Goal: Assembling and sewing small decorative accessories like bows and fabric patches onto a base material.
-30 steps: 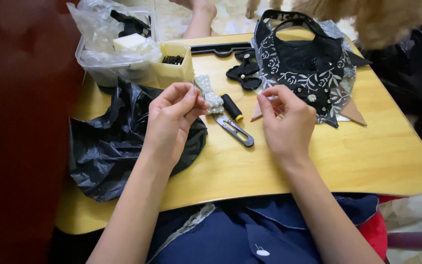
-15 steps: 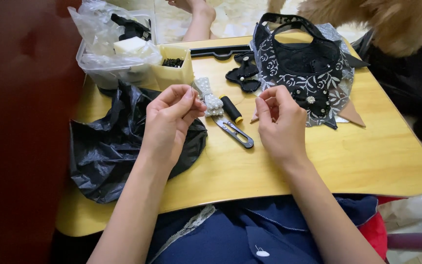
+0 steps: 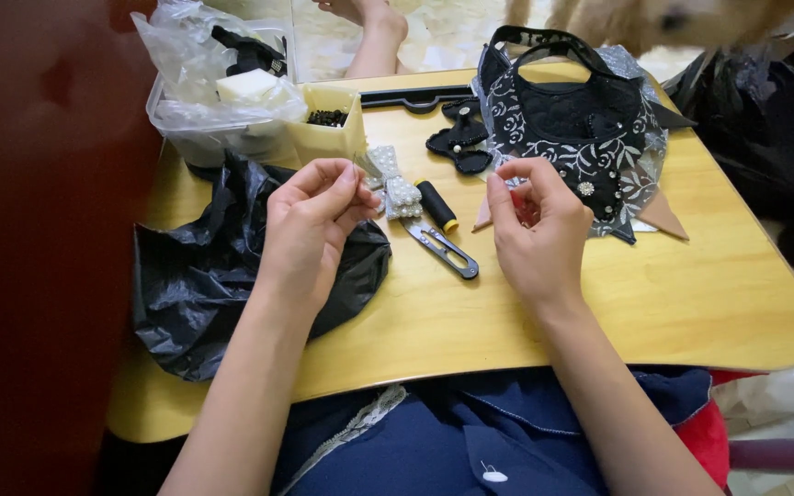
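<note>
Your left hand (image 3: 310,225) and right hand (image 3: 535,230) hover above the wooden surface (image 3: 673,294), fingertips pinched — what they grip is too small to tell. Between them lie a beaded bow (image 3: 395,184), a black thread spool (image 3: 437,205) and thread snips (image 3: 443,248). Black plastic bag (image 3: 204,276) under your left wrist — patterned black bib (image 3: 581,129) beyond the right.
</note>
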